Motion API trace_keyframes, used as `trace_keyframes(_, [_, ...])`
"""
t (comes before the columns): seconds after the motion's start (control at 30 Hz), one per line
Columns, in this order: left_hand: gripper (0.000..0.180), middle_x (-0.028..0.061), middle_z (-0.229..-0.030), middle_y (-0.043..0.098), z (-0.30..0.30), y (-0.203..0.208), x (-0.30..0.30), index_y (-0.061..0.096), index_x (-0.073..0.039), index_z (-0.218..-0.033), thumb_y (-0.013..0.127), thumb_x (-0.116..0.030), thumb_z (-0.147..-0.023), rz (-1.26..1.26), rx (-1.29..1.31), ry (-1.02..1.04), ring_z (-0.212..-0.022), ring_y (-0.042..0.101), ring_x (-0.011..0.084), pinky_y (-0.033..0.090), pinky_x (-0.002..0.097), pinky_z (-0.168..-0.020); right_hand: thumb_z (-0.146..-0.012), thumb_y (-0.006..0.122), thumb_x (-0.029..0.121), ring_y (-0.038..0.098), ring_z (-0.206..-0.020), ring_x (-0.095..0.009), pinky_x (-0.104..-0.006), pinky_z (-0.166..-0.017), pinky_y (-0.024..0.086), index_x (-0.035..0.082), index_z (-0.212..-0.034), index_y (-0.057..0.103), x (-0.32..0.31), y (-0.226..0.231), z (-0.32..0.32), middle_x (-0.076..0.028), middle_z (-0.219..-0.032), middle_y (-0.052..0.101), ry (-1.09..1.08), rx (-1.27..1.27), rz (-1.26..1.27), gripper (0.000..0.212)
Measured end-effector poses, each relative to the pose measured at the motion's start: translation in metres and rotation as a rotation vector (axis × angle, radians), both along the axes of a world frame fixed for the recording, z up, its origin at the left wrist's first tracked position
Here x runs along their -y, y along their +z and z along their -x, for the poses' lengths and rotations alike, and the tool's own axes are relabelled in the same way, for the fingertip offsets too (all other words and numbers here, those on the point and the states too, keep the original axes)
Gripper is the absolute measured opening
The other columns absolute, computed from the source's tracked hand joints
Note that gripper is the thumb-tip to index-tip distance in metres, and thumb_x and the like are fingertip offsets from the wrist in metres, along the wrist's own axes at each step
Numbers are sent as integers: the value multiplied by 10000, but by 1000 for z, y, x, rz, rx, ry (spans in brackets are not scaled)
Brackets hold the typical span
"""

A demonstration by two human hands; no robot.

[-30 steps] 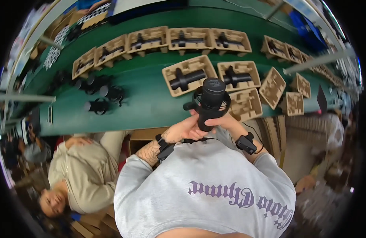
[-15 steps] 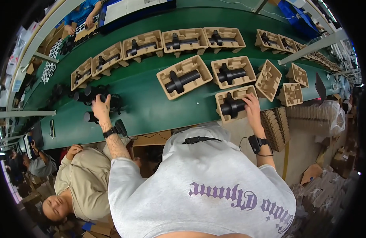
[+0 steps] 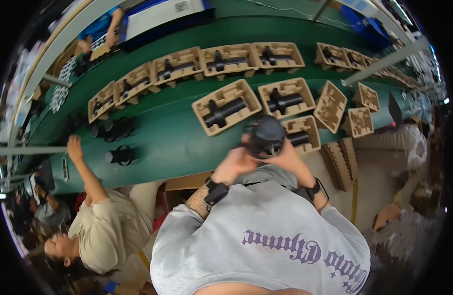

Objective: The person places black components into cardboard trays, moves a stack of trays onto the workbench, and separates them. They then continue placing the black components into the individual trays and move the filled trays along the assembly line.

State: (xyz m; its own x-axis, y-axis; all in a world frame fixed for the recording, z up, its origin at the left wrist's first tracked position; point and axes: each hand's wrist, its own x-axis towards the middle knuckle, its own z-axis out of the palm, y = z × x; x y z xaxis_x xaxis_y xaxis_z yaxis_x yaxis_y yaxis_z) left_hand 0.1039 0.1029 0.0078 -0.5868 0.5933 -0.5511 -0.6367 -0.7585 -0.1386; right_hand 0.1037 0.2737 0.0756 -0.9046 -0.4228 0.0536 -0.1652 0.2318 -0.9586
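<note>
Both hands – left hand (image 3: 236,164), right hand (image 3: 289,158) – gripping black cylindrical device (image 3: 264,135) over green belt (image 3: 172,142).

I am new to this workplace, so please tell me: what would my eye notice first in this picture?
First, the dark round device held up in both hands, left hand and right hand, in the middle above the grey sweatshirt. Behind it runs the long green table lined with brown moulded trays holding black parts. At lower left, a person in beige reaches onto the table.

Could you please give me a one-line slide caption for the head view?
Both hands, left hand and right hand, hold a black cylindrical device above the green conveyor.
</note>
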Motion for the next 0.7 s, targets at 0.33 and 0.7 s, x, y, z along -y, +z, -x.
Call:
trace_keyframes(0.33, [649,129,-673,616,-25,32,36,521,-1,-1093,200,-541,-931,880,-840,-568,-501,557,123,411,190,-420,-495,744,23,447,-1135,-300,-449,-1001,307,63,-1154,499,-38,1,46,-92,-1166,482,-68,-724,-176,704])
trace_keyframes(0.7, [235,126,-882,641,-26,-5,89,569,-7,-1047,505,-173,-893,1830,-1221,-151,-821,625,233,476,307,-733,-777,508,17,357,-1234,-331,-521,-1043,226,146,-1151,572,-85,-67,47,-95,-1235,487,-344,-774,-521,401])
